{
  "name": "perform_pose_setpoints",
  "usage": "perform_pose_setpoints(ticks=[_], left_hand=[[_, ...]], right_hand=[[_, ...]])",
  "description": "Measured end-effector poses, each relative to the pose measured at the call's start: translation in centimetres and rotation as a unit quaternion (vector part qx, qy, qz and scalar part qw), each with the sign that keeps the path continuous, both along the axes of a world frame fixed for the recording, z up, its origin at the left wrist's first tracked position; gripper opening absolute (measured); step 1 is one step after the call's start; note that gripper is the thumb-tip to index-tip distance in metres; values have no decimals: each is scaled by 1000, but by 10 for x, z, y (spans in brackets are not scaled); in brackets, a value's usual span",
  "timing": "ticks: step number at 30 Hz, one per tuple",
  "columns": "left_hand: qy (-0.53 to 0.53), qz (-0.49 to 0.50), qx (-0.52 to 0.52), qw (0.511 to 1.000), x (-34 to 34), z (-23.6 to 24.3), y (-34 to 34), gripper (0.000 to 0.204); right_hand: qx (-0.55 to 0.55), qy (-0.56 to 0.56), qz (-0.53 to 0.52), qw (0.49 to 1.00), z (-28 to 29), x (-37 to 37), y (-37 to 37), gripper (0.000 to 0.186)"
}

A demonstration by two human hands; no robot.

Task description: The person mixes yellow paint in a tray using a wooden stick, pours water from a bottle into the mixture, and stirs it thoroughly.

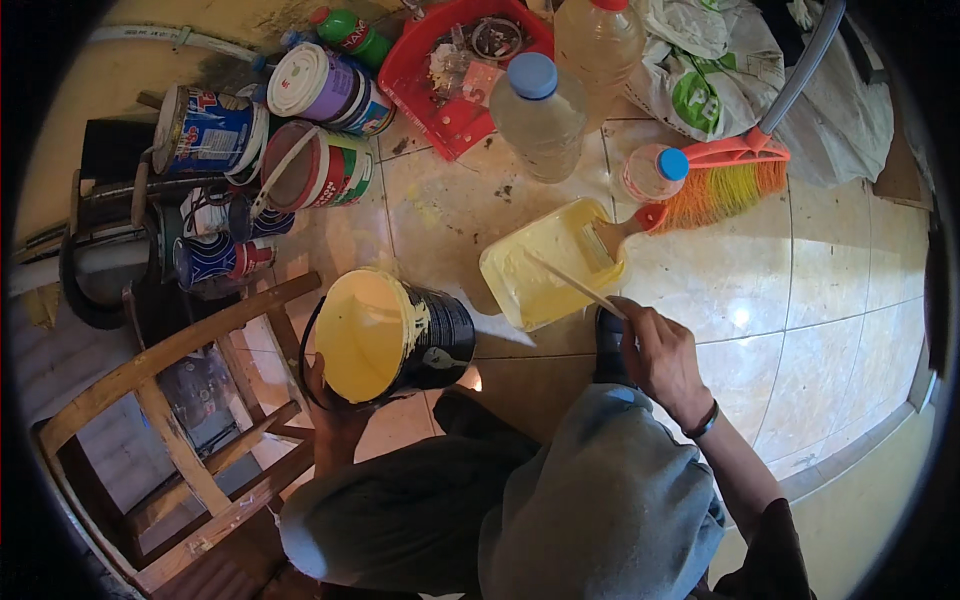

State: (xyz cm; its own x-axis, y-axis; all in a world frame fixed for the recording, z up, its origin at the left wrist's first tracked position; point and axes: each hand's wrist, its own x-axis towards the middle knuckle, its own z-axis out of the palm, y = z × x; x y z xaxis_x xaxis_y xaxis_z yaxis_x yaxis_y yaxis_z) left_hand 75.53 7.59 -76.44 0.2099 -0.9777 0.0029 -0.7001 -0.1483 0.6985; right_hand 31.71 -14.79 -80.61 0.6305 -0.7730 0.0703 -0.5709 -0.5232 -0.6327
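A black paint bucket [445, 335] with yellow paint inside leans over, its mouth turned toward me. Against its lower left side, my left hand [328, 400] grips it near the rim; some fingers are hidden. My right hand [655, 350] is closed around a thin wooden stick [575, 282]. The stick's far end reaches into a shallow paint tray [500, 283] coated with yellow paint. Across the tray's right corner lies a paintbrush [632, 225] with a reddish handle.
Several paint cans [318, 165] stand at the left, above a wooden chair frame [180, 440]. A red dustpan [420, 105] with litter, a blue-capped bottle [540, 125], a small jar [650, 175] and an orange broom [725, 190] sit beyond the tray. Plastic bags [710, 70] lie farther back.
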Motion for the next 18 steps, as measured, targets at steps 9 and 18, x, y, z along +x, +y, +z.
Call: perform_pose_setpoints(ticks=[9,18], left_hand=[[615,382,-64,687,-43,-8,5,130],[663,397,-29,634,-24,-4,-6,82]], right_hand=[[21,39,9,999,-20,-17,21,33],[45,44,-19,998,-23,-11,16,27]])
